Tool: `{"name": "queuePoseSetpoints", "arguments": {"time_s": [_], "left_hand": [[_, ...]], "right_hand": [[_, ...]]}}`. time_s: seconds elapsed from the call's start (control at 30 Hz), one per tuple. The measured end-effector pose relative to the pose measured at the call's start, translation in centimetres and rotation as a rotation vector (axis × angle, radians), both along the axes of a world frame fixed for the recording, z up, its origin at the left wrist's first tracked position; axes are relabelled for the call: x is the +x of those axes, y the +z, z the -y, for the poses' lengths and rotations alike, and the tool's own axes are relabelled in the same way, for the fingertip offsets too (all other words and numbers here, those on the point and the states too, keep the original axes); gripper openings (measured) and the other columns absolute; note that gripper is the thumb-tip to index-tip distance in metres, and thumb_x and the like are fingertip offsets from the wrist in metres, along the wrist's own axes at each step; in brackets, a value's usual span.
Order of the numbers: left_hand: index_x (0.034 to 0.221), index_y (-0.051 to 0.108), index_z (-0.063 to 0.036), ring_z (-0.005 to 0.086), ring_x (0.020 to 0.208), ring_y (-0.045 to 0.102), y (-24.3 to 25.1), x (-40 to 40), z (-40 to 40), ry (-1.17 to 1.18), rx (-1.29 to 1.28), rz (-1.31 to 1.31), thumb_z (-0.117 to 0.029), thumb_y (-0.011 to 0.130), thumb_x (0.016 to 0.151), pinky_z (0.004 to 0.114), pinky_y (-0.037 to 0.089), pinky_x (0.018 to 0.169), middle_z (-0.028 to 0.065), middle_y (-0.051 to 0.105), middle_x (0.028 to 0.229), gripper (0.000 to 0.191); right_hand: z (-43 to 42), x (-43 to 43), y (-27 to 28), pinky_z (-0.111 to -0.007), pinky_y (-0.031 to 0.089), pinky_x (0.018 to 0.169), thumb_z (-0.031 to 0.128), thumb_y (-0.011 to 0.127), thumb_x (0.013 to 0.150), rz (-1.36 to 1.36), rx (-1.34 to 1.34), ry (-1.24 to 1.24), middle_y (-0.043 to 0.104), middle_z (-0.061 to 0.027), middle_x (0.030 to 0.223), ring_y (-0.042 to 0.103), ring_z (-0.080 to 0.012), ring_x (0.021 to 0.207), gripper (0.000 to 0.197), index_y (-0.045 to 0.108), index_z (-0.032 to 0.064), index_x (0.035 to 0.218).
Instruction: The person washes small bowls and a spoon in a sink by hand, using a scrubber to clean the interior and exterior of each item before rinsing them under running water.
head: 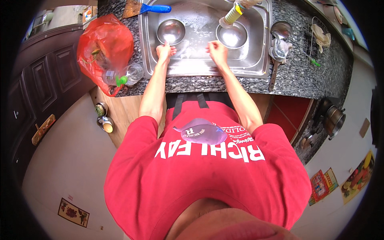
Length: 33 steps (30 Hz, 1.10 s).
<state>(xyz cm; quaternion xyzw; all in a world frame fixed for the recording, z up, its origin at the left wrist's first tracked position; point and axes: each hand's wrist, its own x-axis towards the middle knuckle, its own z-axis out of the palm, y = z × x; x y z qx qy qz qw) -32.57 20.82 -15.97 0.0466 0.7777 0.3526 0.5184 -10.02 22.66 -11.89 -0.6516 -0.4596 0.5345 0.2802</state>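
Two round stainless steel bowls sit in the metal sink [195, 68], one at the left [171, 31] and one at the right [235, 37]. My left hand [165, 51] is at the near rim of the left bowl, fingers apart and nothing seen in it; whether the thumb touches the rim is unclear. Just left of the right bowl is my right hand [217, 52], its fingers curled; the inside of the grip is hidden. Above the right bowl, a faucet with a ribbed, pale-green sleeve [232, 16] partly covers its far rim.
A red plastic bag [105, 45] and clear plastic bottle [134, 73] lie on the granite counter left of the sink. A blue-handled scraper [156, 8] is at the sink's far left corner. Right of it are a metal ladle [281, 29], a plastic bag [279, 51] and a wire rack [310, 45].
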Motion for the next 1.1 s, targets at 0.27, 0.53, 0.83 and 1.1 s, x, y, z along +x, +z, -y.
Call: {"name": "queuePoseSetpoints", "arguments": {"time_s": [0.27,0.53,0.83,1.1], "left_hand": [[0.083,0.053,0.0069,0.0215,0.057,0.063,2.8,5.0,0.2,-0.216,0.063,0.179,-0.022,0.047,0.091,0.029,0.054,0.051,0.0173,0.062,0.073,0.031],[0.085,0.053,0.0051,0.0192,0.054,0.062,1.9,12.2,-0.9,-0.448,0.1,0.333,-0.02,0.045,0.091,0.029,0.053,0.049,0.014,0.062,0.07,0.027],[0.086,0.055,0.0049,0.0162,0.058,0.062,2.0,11.3,0.2,-0.406,0.153,0.233,-0.02,0.045,0.091,0.026,0.053,0.051,0.0117,0.062,0.071,0.028],[0.083,0.058,0.0031,0.0135,0.058,0.06,3.1,8.2,1.6,-0.307,0.292,0.092,-0.018,0.048,0.09,0.024,0.05,0.049,0.0097,0.062,0.071,0.024]], "right_hand": [[-3.1,11.6,-0.2,-0.047,0.044,0.08,0.03,0.07,0.073,0.665,0.127,-0.153,0.06,-0.0246,0.081,0.058,-0.0397,0.088,0.046,0.048,-0.003,0.097],[-5.9,11.4,1.8,-0.032,0.049,0.038,0.006,0.041,0.08,0.349,-0.189,-0.033,0.059,-0.0171,0.057,0.06,-0.0231,0.044,0.019,0.048,-0.0088,0.089],[-7.2,8.4,3.2,-0.044,0.05,0.062,0.01,0.051,0.078,0.392,0.179,0.182,0.06,-0.023,0.066,0.063,-0.0371,0.063,0.022,0.052,-0.0009,0.098],[-7.7,2.0,-1.6,-0.047,0.049,0.069,0.012,0.053,0.076,0.544,0.401,0.44,0.061,-0.024,0.075,0.061,-0.0409,0.075,0.02,0.059,0.0001,0.091]]}}
